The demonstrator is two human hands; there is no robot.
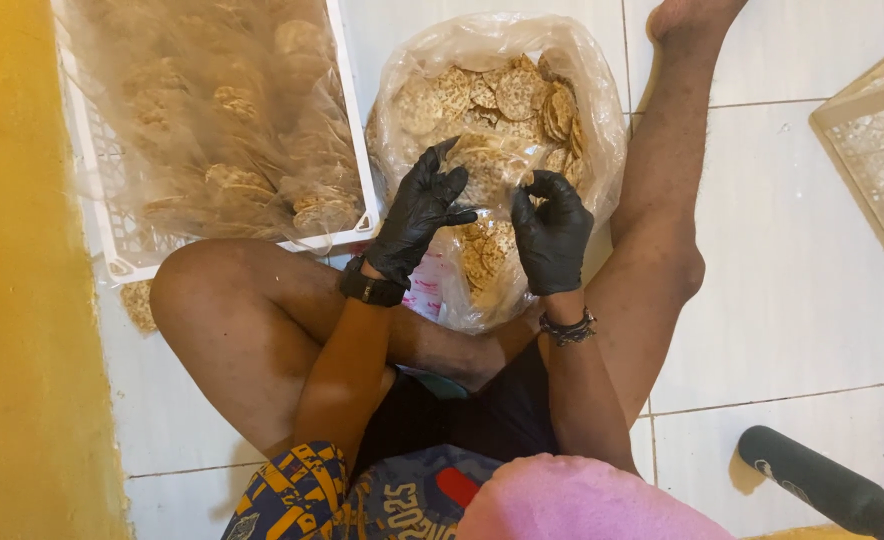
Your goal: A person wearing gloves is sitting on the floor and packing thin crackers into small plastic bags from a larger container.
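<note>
seated on a white tiled floor (792, 280), i hold a small clear bag (487, 235) of round crackers between my knees, both black-gloved hands pinching its open top: left hand (420, 212) on one edge, right hand (552, 235) on the other. behind it sits a big bag of crackers (507, 90); a white crate (362, 150) stands to the left.
</note>
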